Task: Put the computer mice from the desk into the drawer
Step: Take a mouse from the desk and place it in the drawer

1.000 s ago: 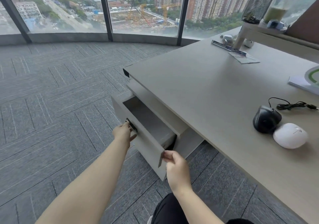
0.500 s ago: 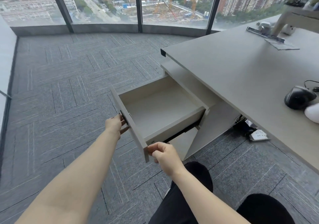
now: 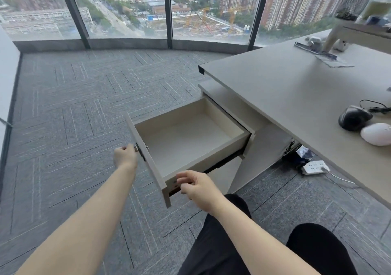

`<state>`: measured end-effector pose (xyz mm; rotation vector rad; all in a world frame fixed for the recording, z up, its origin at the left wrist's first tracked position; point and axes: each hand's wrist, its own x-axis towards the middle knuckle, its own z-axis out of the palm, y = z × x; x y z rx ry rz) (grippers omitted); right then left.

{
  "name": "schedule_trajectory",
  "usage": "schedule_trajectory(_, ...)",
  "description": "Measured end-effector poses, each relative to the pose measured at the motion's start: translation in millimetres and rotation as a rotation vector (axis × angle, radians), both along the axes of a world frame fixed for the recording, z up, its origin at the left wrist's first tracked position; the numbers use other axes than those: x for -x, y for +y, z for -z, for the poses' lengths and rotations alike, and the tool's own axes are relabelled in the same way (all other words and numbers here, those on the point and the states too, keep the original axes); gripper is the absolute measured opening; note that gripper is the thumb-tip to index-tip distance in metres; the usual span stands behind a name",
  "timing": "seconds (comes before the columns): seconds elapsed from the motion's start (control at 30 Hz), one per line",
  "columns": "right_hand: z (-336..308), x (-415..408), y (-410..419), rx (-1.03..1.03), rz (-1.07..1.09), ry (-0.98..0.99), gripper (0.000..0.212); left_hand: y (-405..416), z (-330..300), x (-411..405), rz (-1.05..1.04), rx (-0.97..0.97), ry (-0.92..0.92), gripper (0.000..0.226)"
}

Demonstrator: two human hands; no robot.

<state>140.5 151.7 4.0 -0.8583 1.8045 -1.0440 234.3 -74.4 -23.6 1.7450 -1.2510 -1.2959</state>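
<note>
While I watch through the head camera, these are my readings:

Drawer: the drawer point(image 3: 186, 139) is pulled far out from under the desk point(image 3: 296, 105), and I see only its bare pale floor inside.

Left hand: my left hand point(image 3: 124, 157) is at the outer face of the drawer front, fingers curled at the small metal handle point(image 3: 136, 147); whether they actually pinch it I cannot tell.

Right hand: my right hand point(image 3: 198, 186) is beside the near corner of the drawer, fingers loosely spread and holding nothing.

Mice: the black mouse point(image 3: 353, 118) and the white mouse point(image 3: 376, 134) lie on the desk top at the right edge of view, just beside each other, well apart from both hands.

Floor: a white power strip point(image 3: 314, 167) lies on the grey carpet point(image 3: 63, 116) under the desk.
</note>
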Motion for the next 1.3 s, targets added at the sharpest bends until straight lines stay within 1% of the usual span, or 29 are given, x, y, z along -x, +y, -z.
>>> schedule_trajectory(0.03, -12.5, 9.4, 6.5, 0.045, 0.071, 0.025, 0.036, 7.7, -14.7, 6.7, 0.021, 0.110, -0.041, 0.024)
schedule_trajectory(0.07, -26.1, 21.7, 14.3, 0.096, 0.153, 0.056, 0.033, 16.5, -30.2, 16.2, 0.054, 0.218, -0.041, 0.030)
schedule_trajectory(0.13, -55.9, 52.6, 34.9, 0.203, 0.331, 0.150, 0.028, 38.9, -63.1, 44.2, 0.154, 0.387, 0.042, 0.034)
schedule_trajectory(0.2, -83.7, 89.9, 62.4, 0.278, 0.500, 0.288, 0.024, 69.1, -91.3, 84.6, 0.319, 0.475, 0.139, 0.029)
schedule_trajectory(0.3, -114.9, 146.5, 110.0, 0.270, 0.753, 0.547, 0.024, 127.9, -121.3, 153.6, 0.630, 0.538, 0.229, 0.023)
schedule_trajectory(0.37, -128.6, 183.5, 146.8, 0.213, 0.896, 0.691, 0.027, 170.1, -132.7, 200.8, 0.828, 0.543, 0.267, 0.026)
schedule_trajectory(0.4, -133.6, 200.4, 164.2, 0.149, 0.931, 0.749, 0.029, 189.4, -136.3, 225.4, 0.934, 0.550, 0.255, 0.029)
schedule_trajectory(0.43, -136.5, 215.2, 179.6, 0.068, 0.955, 0.789, 0.031, 208.2, -140.0, 245.0, 1.043, 0.565, 0.227, 0.032)
schedule_trajectory(0.5, -144.5, 268.3, 237.7, -0.150, 1.033, 0.824, 0.041, 273.8, -151.9, 320.1, 1.298, 0.599, 0.177, 0.037)
schedule_trajectory(0.53, -142.9, 273.5, 238.6, -0.228, 0.990, 0.813, 0.046, 279.5, -151.5, 325.1, 1.369, 0.625, 0.137, 0.040)
schedule_trajectory(0.6, -141.5, 286.7, 245.9, -0.318, 0.904, 0.775, 0.053, 295.9, -149.2, 350.3, 1.456, 0.688, 0.094, 0.045)
schedule_trajectory(0.67, -139.2, 285.7, 236.5, -0.350, 0.812, 0.776, 0.055, 294.8, -139.6, 359.7, 1.493, 0.690, 0.053, 0.049)
schedule_trajectory(0.73, -136.2, 287.0, 228.3, -0.391, 0.740, 0.787, 0.052, 293.8, -132.5, 372.0, 1.521, 0.689, 0.016, 0.049)
schedule_trajectory(0.87, -129.4, 308.8, 234.2, -0.504, 0.677, 0.804, 0.045, 305.1, -126.6, 408.1, 1.585, 0.766, -0.127, 0.042)
schedule_trajectory(0.97, -122.9, 313.6, 236.6, -0.550, 0.664, 0.835, 0.040, 301.5, -123.5, 413.5, 1.505, 0.855, -0.096, 0.035)
schedule_trajectory(1.07, -116.2, 311.8, 236.0, -0.561, 0.700, 0.881, 0.035, 293.9, -121.0, 405.2, 1.402, 0.956, -0.094, 0.031)
schedule_trajectory(1.17, -110.7, 307.3, 234.7, -0.559, 0.716, 0.925, 0.031, 289.5, -121.0, 393.9, 1.280, 0.903, -0.130, 0.034)
schedule_trajectory(1.23, -110.7, 303.1, 231.7, -0.529, 0.735, 0.933, 0.034, 283.6, -123.3, 384.3, 1.200, 0.840, -0.161, 0.043)
schedule_trajectory(1.3, -113.4, 297.0, 225.6, -0.449, 0.756, 0.946, 0.038, 273.0, -128.8, 370.7, 1.149, 0.786, -0.142, 0.050)
